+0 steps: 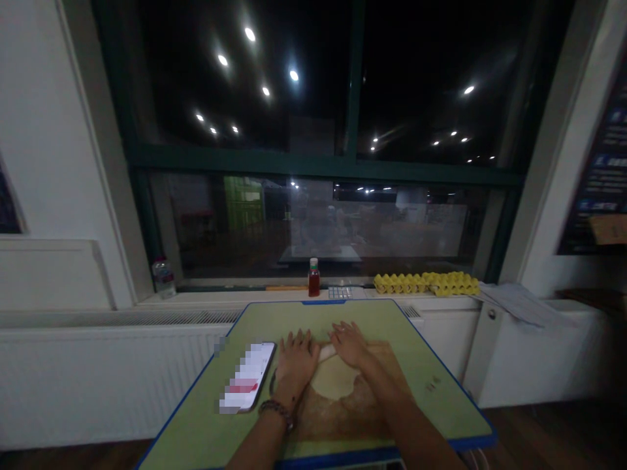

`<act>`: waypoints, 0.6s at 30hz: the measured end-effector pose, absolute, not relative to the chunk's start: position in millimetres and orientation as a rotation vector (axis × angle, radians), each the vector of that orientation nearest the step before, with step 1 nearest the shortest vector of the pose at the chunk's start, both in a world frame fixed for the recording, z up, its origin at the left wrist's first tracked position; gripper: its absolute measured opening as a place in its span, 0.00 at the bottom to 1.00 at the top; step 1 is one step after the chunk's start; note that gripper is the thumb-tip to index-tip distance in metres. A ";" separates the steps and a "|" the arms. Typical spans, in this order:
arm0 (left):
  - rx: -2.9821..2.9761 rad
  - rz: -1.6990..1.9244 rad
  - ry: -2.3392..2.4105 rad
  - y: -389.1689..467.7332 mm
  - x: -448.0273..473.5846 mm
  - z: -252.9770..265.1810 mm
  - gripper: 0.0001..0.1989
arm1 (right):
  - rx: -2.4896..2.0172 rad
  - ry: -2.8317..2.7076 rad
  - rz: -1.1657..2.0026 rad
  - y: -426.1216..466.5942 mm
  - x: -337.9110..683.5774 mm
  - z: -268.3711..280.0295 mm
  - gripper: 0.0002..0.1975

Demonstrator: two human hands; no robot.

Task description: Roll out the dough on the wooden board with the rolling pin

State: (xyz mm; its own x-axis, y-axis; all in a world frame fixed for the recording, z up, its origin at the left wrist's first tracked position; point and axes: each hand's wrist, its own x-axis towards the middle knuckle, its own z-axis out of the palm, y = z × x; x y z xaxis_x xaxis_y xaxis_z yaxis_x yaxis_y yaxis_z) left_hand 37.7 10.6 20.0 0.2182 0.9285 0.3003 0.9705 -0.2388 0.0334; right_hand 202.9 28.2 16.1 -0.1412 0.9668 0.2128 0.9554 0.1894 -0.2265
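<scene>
My left hand (296, 359) lies palm down with its fingers stretched forward and apart, a beaded bracelet (277, 411) at the wrist. Opposite it, my right hand (349, 343) rests the same way, fingers extended. Between them shows a short pale stretch of a rolling pin (327, 352); its ends are hidden under the palms. Just below the pin a thin, rounded sheet of dough (335, 380) is spread on a wooden board (337, 421). My right forearm covers part of the board. A dark curved edge of something I cannot identify shows left of my left hand.
A phone (249, 377) lies on the green folding table (196, 424), left of the board. Along the windowsill stand a bottle of red liquid (314, 279), a clear bottle (164, 279), yellow egg trays (426, 283) and papers (519, 303). A white radiator (98, 378) runs behind the table.
</scene>
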 end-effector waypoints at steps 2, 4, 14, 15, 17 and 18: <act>-2.319 -0.395 -1.831 13.4 36.7 20.3 0.25 | -1.832 -2.164 0.029 28.6 201.3 16.6 0.23; -2.323 -0.400 -1.829 16.0 35.9 20.4 0.25 | -1.842 -2.159 -0.005 28.0 199.7 16.3 0.23; -2.310 -0.422 -1.815 24.3 34.3 21.0 0.23 | -1.885 -2.197 -0.137 28.6 189.7 27.2 0.21; -2.309 -0.423 -1.820 25.5 34.1 20.6 0.23 | -1.889 -2.198 -0.144 28.5 189.1 28.1 0.22; -2.316 -0.424 -1.823 27.5 33.9 19.5 0.23 | -1.891 -2.199 -0.154 28.1 188.5 28.5 0.22; -2.322 -0.423 -1.821 28.3 33.7 18.9 0.24 | -1.888 -2.198 -0.159 27.8 188.6 28.0 0.22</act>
State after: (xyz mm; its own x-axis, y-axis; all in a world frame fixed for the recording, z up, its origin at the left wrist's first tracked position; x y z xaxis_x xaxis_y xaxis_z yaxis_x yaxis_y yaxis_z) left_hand 33.7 28.3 18.9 0.2188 0.9228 0.3171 0.9681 -0.2459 0.0477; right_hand 188.6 27.8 28.0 -0.1371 0.9584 0.2504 0.9845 0.1598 -0.0728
